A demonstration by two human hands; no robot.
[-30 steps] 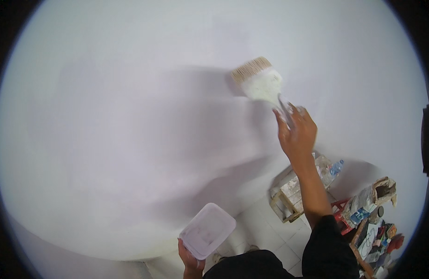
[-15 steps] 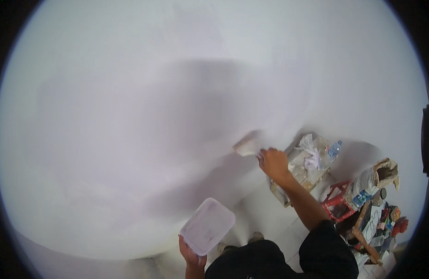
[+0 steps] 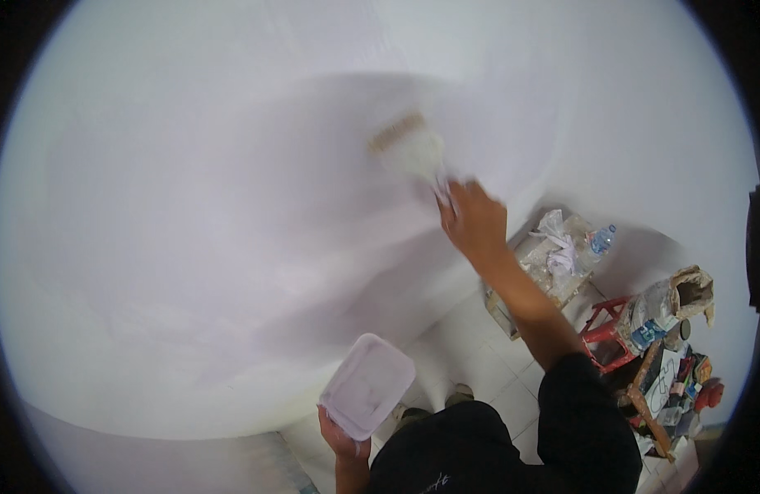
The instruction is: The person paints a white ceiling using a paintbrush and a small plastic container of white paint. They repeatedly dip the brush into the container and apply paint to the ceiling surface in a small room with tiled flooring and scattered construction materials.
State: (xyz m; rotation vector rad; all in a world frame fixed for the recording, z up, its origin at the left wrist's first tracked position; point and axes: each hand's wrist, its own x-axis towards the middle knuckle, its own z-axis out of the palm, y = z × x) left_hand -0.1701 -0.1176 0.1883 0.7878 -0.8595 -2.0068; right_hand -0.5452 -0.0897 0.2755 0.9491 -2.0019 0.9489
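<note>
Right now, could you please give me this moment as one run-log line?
left hand: holds tub | right hand: grips brush, before wall | at right: bottle

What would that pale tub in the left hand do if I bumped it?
The tub might tip, since the left hand seems to hold it near one end. It's probably light for its size: it looks shallow and like plastic. It may feel slippery inside, where patchy smears show.

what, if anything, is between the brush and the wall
Nothing visible stands between the wide paintbrush, held in the right hand, and the wall; whether the blurred bristles touch it, I cannot tell. The plastic tub in the left hand is lower in the picture.
</note>
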